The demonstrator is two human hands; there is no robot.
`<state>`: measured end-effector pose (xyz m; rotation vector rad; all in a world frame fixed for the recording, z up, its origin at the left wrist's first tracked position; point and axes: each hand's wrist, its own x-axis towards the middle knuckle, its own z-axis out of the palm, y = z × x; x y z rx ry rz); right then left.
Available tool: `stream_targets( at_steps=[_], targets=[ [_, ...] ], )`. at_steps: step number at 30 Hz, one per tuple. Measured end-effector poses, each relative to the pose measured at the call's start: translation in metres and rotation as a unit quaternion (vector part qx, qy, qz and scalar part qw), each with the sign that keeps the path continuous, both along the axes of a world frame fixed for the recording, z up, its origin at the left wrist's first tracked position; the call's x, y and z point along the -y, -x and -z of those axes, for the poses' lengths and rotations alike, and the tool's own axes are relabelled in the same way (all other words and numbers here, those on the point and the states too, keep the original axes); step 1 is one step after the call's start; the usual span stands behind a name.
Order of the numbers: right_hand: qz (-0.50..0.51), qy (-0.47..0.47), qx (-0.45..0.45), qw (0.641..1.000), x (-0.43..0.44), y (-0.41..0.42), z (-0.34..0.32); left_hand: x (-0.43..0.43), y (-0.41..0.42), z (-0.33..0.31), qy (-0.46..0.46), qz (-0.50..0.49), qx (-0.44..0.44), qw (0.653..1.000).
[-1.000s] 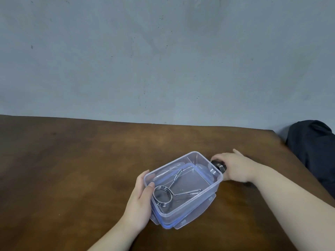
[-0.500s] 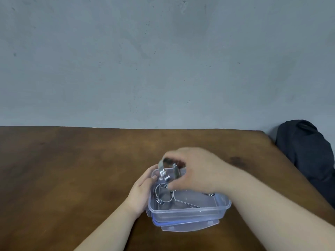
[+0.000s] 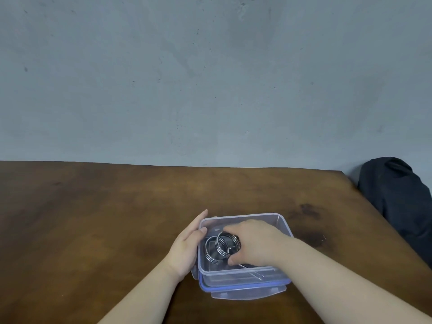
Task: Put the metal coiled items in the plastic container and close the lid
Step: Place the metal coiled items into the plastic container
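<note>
A clear plastic container (image 3: 236,274) stands on its blue-rimmed lid (image 3: 247,291) on the brown table. My left hand (image 3: 187,246) presses flat against the container's left wall, thumb on the rim. My right hand (image 3: 254,244) reaches down inside the container and grips a metal coil (image 3: 225,246), held upright with its rings facing left. A second metal coil (image 3: 209,252) lies on the container floor just left of it, its wire legs running toward the near wall. My right hand hides the far right of the container's inside.
The wooden table (image 3: 93,218) ends at a grey wall behind and at its right edge. A dark bag or cloth (image 3: 397,202) sits beyond the right corner. A dark stain (image 3: 308,211) marks the wood behind the container.
My right hand picked up a coil from the table right of the container, carried it over the rim and lowered it inside. The container turned square to me under my left hand.
</note>
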<state>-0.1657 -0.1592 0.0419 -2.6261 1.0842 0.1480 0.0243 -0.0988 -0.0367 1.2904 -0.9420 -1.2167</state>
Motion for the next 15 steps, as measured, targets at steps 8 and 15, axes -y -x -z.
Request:
stream_targets(
  at_steps=[8, 15],
  targets=[
    [0.023, -0.001, 0.089, 0.996, -0.021, 0.039, -0.018, -0.003, 0.0, -0.001, -0.001, -0.001, 0.041, 0.999],
    [-0.083, 0.051, -0.008, 0.995, -0.05, 0.044, -0.007, -0.016, -0.005, -0.004, 0.033, -0.022, -0.027, 0.999]
  ],
)
